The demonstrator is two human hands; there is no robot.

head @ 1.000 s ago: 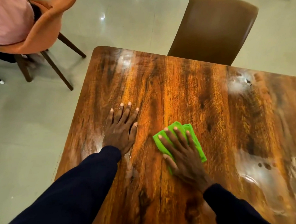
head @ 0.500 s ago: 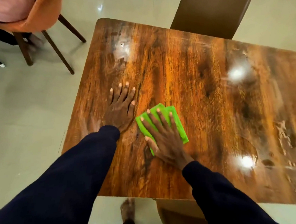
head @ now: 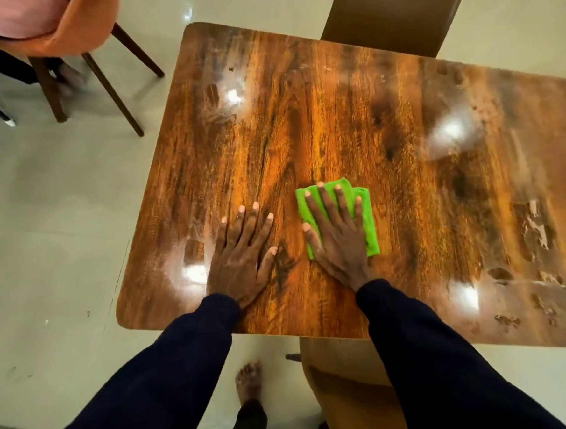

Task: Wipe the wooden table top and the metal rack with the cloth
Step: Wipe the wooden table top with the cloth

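The fingers (head: 328, 208) of the right hand (head: 338, 240) are straight and spread a little. They lie flat on top of the green cloth (head: 368, 215) and press it down; they do not curl round it. The thumb sits at the left edge of the cloth. The cloth is folded and lies flat on the wooden table top (head: 335, 111), toward the near edge. A bit of green shows past the fingertips on the far side and along the right side of the hand.

The left hand (head: 241, 253) is just to the left of the cloth, not touching it. Its fingers (head: 250, 226) are straight and spread too, flat on the bare wood, holding nothing.

Both arms wear dark blue sleeves (head: 450, 370) that come in from the near side.

The table top is shiny brown wood with bright spots of light and pale smears on its right part.

A brown chair (head: 395, 11) stands at the far side of the table. An orange chair (head: 85, 30) with dark legs stands far left on the pale floor (head: 44, 229). Another tan chair (head: 345, 386) is tucked under the near edge. A bare foot (head: 249, 380) stands on the floor beside it.
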